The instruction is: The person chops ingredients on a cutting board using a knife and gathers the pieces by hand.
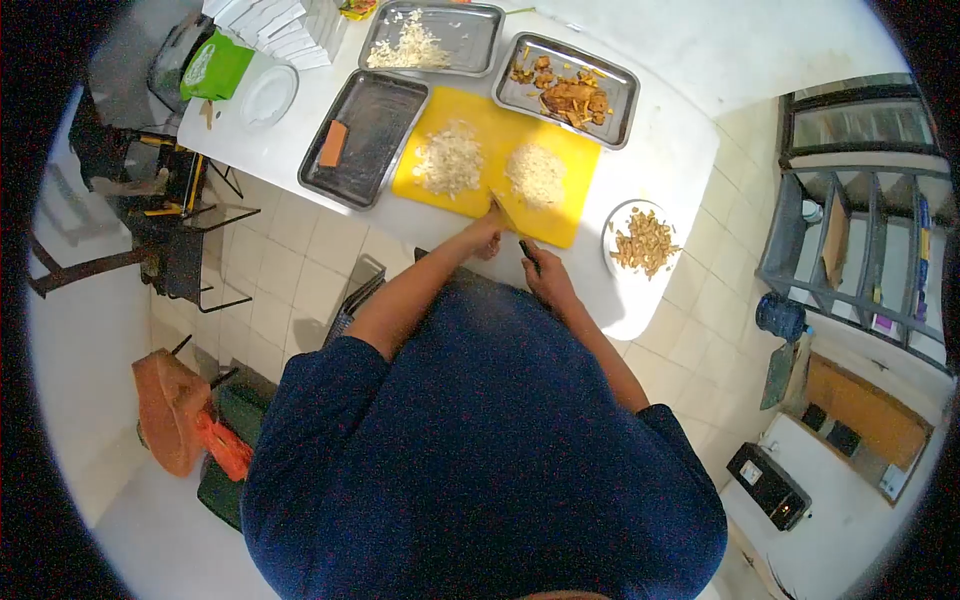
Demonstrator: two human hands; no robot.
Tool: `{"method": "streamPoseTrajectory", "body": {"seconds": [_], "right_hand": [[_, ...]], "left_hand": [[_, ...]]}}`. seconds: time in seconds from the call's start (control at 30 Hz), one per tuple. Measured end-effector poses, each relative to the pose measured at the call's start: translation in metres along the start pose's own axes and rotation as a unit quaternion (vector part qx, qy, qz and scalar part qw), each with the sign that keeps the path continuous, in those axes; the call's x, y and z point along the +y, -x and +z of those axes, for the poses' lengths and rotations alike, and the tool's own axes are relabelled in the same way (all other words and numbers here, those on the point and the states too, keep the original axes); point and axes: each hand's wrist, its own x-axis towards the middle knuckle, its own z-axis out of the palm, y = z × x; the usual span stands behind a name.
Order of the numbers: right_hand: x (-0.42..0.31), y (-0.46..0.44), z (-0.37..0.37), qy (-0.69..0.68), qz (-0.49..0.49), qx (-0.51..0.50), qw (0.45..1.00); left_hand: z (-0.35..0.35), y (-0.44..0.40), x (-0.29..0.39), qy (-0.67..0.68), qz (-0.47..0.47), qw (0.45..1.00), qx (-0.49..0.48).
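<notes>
In my right hand (550,276) is a knife (507,214), its black handle gripped and its blade angled up and left over the near edge of a yellow cutting board (500,112). My left hand (486,236) is closed at the blade's tip side, fingers against the blade; fine detail is too small to see. Two piles of finely chopped pale food lie on the board: a left pile (448,160) and a right pile (536,177). To the right, a white plate (610,259) bears small brown cut pieces (646,243).
A dark metal tray (345,180) left of the board holds an orange-brown block (334,144). Behind stand a tray (480,52) of pale shreds and another tray (622,128) of brown chunks. A green packet (217,66) and white plates (270,97) sit at the table's left end.
</notes>
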Motion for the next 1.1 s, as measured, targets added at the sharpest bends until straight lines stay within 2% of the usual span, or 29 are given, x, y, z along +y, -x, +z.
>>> {"method": "streamPoseTrajectory", "body": {"seconds": [0.23,0.3,0.37,0.43,0.5,0.63,0.8,0.87,0.93,1.0,1.1], "right_hand": [[0.0,-0.008,0.006,0.037,0.02,0.001,0.999],[0.004,-0.01,0.008,0.053,0.007,-0.007,0.999],[0.003,-0.005,0.007,0.025,0.028,-0.021,0.999],[0.005,-0.002,0.005,0.014,0.022,-0.02,0.999],[0.01,0.001,0.007,0.018,-0.01,-0.008,1.0],[0.013,-0.004,0.011,-0.003,0.004,-0.015,1.0],[0.022,-0.013,0.023,-0.088,-0.031,0.026,0.995],[0.024,-0.008,0.022,-0.08,-0.017,0.017,0.997],[0.014,-0.004,0.015,-0.069,0.012,-0.007,0.998],[0.003,-0.001,0.006,-0.055,0.057,-0.042,0.996],[0.001,-0.001,0.004,-0.061,0.06,-0.047,0.995]], "left_hand": [[-0.022,-0.024,-0.03,0.05,0.018,0.998,-0.015],[-0.029,-0.037,-0.029,0.087,-0.072,0.993,-0.04],[-0.031,-0.046,-0.036,0.094,-0.093,0.99,-0.046],[-0.017,-0.032,-0.024,0.069,-0.043,0.996,-0.034],[-0.01,-0.023,-0.018,0.067,-0.055,0.996,-0.021],[-0.014,-0.025,-0.023,0.028,-0.051,0.998,-0.031],[-0.02,-0.039,-0.034,0.031,0.009,0.999,-0.041],[-0.021,-0.029,-0.028,0.027,-0.012,0.999,-0.033],[-0.02,-0.016,-0.017,0.03,-0.078,0.996,-0.039],[-0.018,-0.014,-0.018,0.019,-0.075,0.996,-0.032],[-0.02,-0.019,-0.021,0.012,-0.067,0.997,-0.04]]}}
